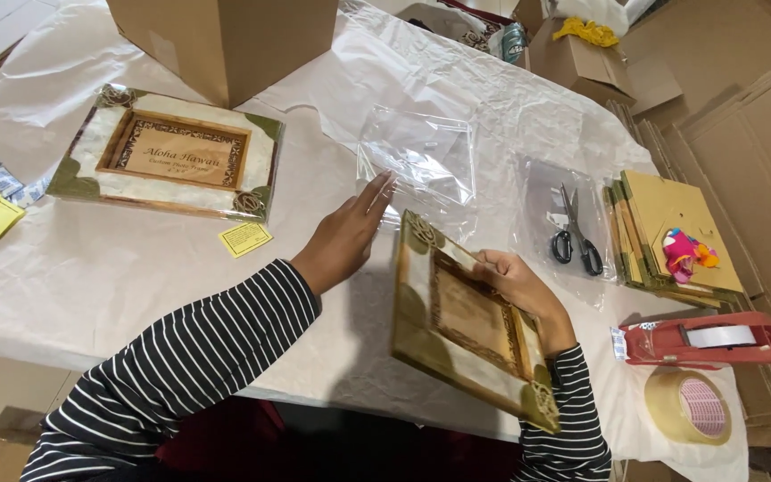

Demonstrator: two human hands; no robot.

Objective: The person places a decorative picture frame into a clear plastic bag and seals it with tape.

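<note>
Now gripping a wooden picture frame [470, 326] in the right hand [515, 281], tilted, long axis running away; reaching left hand [350, 234], fingers flat and empty, toward the clear plastic bag [421, 161] just ahead.

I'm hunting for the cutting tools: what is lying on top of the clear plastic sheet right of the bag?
A pair of black-handled scissors lies on the clear plastic sheet, with a small white piece beside the handles. The white table cover shows through the sheet; nothing else is visible on it.
</note>
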